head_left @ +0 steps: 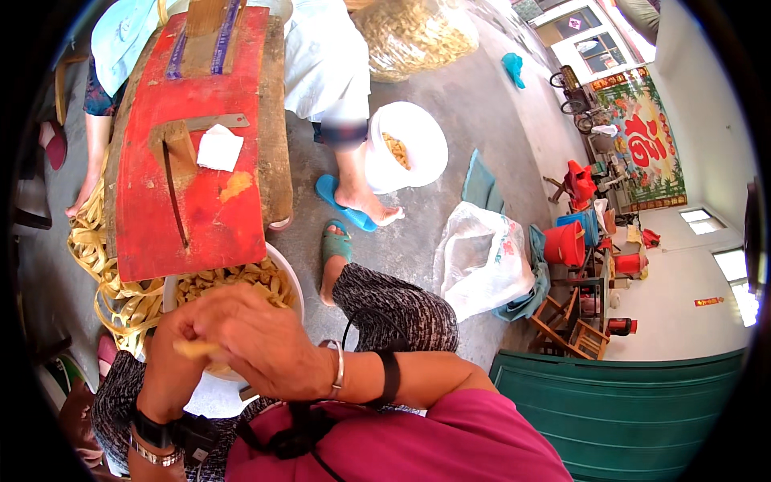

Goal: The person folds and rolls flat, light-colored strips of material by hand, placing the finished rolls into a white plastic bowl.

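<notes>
Close together over a white bucket (299, 285) of yellowish-tan pieces (269, 281), my two hands meet. My right hand (269, 341), with a silver bangle at its wrist, is closed, and a small yellowish strip (197, 349) sticks out at its fingers. My left hand (170, 341) is curled against the right one, its fingers largely hidden; I cannot make out what they grip. Just beyond stands a red-topped wooden bench (152, 241). On it are a wooden block (171, 145) with a dark thin rod, a flat metal blade (229, 121) and a folded white cloth (219, 149).
Long yellowish strips (88, 233) lie heaped left of the bench. Across it sits another person with blue slippers (345, 205), beside a second white bucket (434, 153). A white plastic bag (490, 265) lies right, a full clear sack (414, 36) beyond. Wooden chairs (566, 325) stand far right.
</notes>
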`<act>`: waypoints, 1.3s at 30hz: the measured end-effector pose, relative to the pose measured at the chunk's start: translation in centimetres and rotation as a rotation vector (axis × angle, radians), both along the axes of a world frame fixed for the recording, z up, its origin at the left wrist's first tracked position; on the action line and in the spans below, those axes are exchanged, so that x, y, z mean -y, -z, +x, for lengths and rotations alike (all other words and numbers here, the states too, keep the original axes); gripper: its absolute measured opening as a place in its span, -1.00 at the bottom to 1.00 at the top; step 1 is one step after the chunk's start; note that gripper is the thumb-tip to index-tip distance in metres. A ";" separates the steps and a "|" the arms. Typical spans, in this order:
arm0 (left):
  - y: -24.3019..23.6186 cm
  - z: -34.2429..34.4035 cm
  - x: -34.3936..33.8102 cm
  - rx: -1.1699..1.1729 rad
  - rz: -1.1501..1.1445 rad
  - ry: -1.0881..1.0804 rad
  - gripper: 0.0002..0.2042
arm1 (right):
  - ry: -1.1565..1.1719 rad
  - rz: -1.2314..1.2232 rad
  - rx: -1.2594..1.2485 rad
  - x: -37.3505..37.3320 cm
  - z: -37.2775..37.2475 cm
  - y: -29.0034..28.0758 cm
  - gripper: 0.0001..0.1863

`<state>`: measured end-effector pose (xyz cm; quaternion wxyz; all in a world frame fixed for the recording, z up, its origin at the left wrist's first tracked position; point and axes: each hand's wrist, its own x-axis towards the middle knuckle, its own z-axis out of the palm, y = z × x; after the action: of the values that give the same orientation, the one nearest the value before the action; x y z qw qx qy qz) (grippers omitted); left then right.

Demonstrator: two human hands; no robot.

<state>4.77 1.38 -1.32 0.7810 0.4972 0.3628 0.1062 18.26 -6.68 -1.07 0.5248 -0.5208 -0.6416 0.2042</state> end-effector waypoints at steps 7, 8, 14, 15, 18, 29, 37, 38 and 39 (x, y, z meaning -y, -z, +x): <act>-1.8 -0.8 -0.3 -0.184 0.666 0.085 -0.93 | 0.170 -0.186 0.312 -0.2 -0.6 3.0 -0.87; -1.4 -1.2 -0.2 -0.154 0.931 0.090 -0.91 | 0.189 -0.201 0.367 -0.3 -0.8 2.5 -0.91; -1.3 -2.5 -1.8 -0.143 1.309 -0.113 -0.87 | 0.103 -0.611 -0.458 -1.3 -0.8 0.9 -0.74; -1.1 -2.3 -1.7 -0.130 1.263 -0.117 -0.88 | 0.137 -0.596 -0.383 -1.3 -0.6 0.9 -0.73; -0.8 -2.5 -1.5 -0.214 1.096 -0.087 -0.91 | 0.225 -0.508 -0.192 -1.4 0.0 1.3 -0.81; 0.3 -2.7 -0.7 -0.272 1.035 -0.119 -0.95 | 0.072 0.033 0.344 0.2 -0.4 1.1 -0.53; 0.5 -2.3 -0.5 -0.218 1.039 -0.076 -0.92 | 0.016 0.108 0.375 -0.1 -0.9 1.1 -0.48; 0.5 -2.3 -0.4 -0.234 1.039 -0.075 -0.92 | 0.004 0.050 0.398 0.4 -0.7 0.6 -0.51; 0.4 -2.1 -0.4 -0.247 1.041 -0.071 -0.91 | -0.004 -0.008 0.421 0.7 -0.5 0.3 -0.54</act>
<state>2.65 1.82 -1.72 0.3788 0.8149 0.3678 0.2391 17.71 -7.41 -1.40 0.3766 -0.5525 -0.7375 0.0944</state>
